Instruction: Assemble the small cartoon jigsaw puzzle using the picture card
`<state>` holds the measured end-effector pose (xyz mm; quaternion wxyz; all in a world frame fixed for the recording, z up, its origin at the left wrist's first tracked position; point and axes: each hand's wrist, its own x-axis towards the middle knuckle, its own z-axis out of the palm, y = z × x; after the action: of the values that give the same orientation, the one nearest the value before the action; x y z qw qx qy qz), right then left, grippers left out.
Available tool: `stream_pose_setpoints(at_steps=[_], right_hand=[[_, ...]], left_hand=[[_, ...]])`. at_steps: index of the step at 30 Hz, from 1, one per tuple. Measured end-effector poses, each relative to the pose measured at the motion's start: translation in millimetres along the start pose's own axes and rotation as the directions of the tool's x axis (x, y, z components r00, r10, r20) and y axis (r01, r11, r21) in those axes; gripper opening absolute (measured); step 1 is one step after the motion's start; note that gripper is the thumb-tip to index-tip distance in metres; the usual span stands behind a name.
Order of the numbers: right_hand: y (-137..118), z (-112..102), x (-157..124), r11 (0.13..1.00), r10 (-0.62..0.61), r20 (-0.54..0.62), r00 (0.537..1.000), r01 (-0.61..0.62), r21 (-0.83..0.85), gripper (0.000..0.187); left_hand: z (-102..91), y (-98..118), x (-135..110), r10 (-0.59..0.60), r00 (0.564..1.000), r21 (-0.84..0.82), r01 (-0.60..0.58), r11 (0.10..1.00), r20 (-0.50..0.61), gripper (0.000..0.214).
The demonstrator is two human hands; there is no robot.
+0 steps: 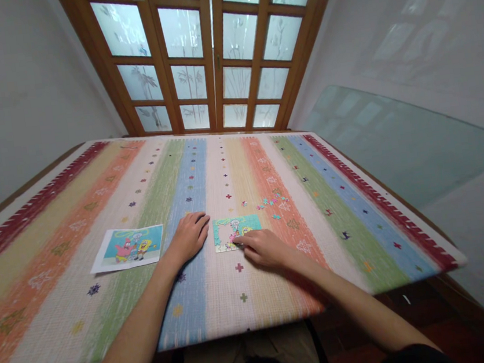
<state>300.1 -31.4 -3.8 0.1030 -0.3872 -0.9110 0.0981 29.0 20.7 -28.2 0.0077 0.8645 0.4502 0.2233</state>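
A partly filled jigsaw puzzle (pixel 253 222) lies flat on the striped tablecloth, with a bare gap at its left middle. My right hand (pixel 262 248) is over its lower right part, fingers curled together and index fingertip at a small pink puzzle piece (pixel 233 238) beside the gap. The fingers hide part of that piece. To the left of the puzzle, my left hand (pixel 192 234) rests palm down on the cloth with its fingers stretched out, holding nothing. A printed picture (pixel 138 244) of cartoon figures lies further left, near my left forearm.
Several loose puzzle pieces (pixel 266 202) are scattered behind and to the right of the puzzle. The tablecloth (pixel 188 321) covers a wide table. Beyond the far edge stand wooden doors with frosted panes (pixel 189 82). A glass sheet (pixel 393 129) is at the right wall.
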Motion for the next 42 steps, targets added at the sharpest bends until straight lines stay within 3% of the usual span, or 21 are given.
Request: stream_pose_setpoints(at_steps=[4,7,13,17,21,24,29,31,42], right_hand=[[7,-4,9,0.987,0.003,-0.026,1.0,0.001,0.162,0.031],[20,-12,21,0.962,0.147,-0.097,0.984,-0.12,0.245,0.028],[50,-23,47,0.879,0.477,-0.186,0.859,-0.461,0.127,0.024],[57,-23,57,0.813,0.578,-0.179,0.796,-0.58,0.046,0.026],[56,-22,64,0.78,0.62,-0.16,0.768,-0.625,0.023,0.03],[58,-20,68,0.803,0.593,-0.148,0.791,-0.596,0.034,0.028],[68,-15,69,0.914,0.404,-0.111,0.908,-0.394,0.102,0.025],[72,-15,67,0.936,0.34,-0.11,0.934,-0.326,0.131,0.028],[81,-16,65,0.943,0.317,-0.128,0.94,-0.297,0.152,0.022]], left_hand=[[1.3,-1,-1,0.001,1.0,0.016,-0.002,1.0,0.006,0.032],[2.3,-2,-1,0.001,1.0,0.009,-0.001,1.0,0.007,0.032],[2.0,-3,0,0.005,1.0,-0.005,-0.005,1.0,0.009,0.032],[0.1,-1,0,-0.003,1.0,-0.007,0.003,1.0,0.015,0.032],[-1.0,1,0,-0.015,1.0,-0.009,0.015,1.0,0.026,0.033],[-0.9,0,0,-0.015,1.0,-0.02,0.016,1.0,0.027,0.033],[-0.2,-1,-1,-0.006,1.0,-0.033,0.006,0.999,0.008,0.032],[0.1,-1,-1,-0.004,1.0,-0.034,0.004,0.999,0.005,0.032],[0.2,-1,-1,-0.006,1.0,-0.011,0.006,1.0,0.02,0.031]])
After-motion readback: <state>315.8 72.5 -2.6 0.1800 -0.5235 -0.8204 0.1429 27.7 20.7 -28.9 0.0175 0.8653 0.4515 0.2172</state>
